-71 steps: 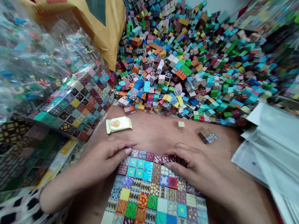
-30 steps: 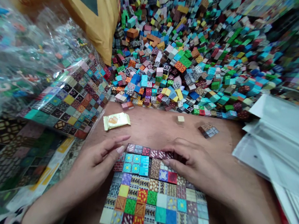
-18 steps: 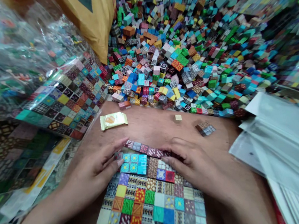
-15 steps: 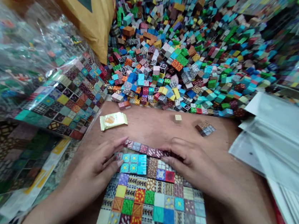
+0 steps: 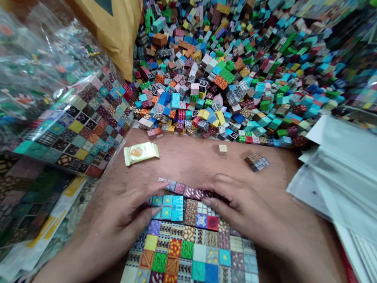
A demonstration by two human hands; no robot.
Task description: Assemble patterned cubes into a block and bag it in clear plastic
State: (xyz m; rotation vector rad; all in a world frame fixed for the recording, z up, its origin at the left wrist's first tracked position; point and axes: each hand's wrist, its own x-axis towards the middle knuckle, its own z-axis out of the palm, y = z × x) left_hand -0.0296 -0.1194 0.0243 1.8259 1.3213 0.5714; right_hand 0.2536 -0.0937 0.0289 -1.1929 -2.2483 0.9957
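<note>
A flat layer of patterned cubes [image 5: 198, 261] lies near the front of the brown table, with a short row of dark red and grey cubes [image 5: 196, 192] along its far edge. My left hand [image 5: 128, 216] bends around the left end, its thumb at the turquoise cubes [image 5: 166, 206] and its forefinger at the row's left end. On the other side my right hand [image 5: 238, 206] pinches the right end of the row between thumb and fingers. The undersides of both hands are hidden.
Beyond the brown table [image 5: 189, 160] rises a big heap of loose cubes [image 5: 217, 72]. A yellow wrapped packet [image 5: 141, 154], one pale cube [image 5: 222, 150] and a small block [image 5: 257, 161] lie behind the hands. Plastic bags [image 5: 74, 124] stand left, clear sleeves [image 5: 341, 177] right.
My left forefinger and thumb have moved slightly right, over the left end of the row and the turquoise cubes. The right hand stays in place; the whole view has shifted slightly.
</note>
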